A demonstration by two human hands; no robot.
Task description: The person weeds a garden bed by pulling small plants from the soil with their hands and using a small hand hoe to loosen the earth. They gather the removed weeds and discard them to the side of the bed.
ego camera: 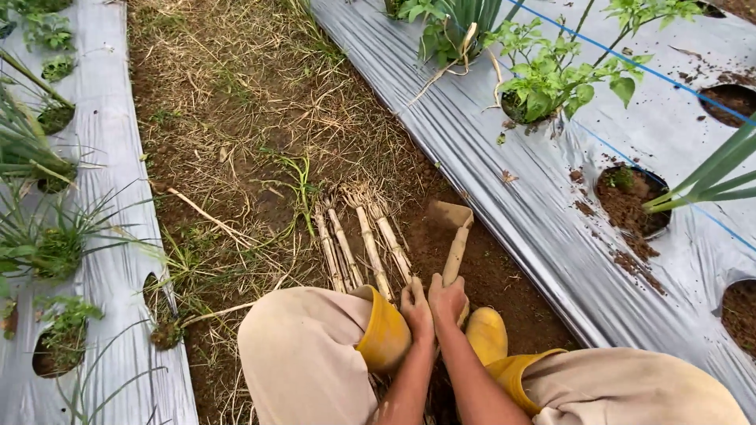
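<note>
I crouch in a dirt furrow in beige trousers and yellow boots (487,334). My right hand (449,301) grips the muddy handle of a small hand hoe (455,236), whose blade rests on the soil ahead. My left hand (416,311) sits right beside it, its fingers curled around the near end of one pale stalk. That stalk belongs to a bundle of cut stalks (361,244) with dry roots at their far ends, lying on the ground between my knees and the grass.
Silver plastic mulch (504,181) covers raised beds on both sides. The right bed has planting holes (630,201) with bare soil and a leafy green plant (551,75). The left bed holds grassy plants (47,236). Dry straw covers the furrow ahead.
</note>
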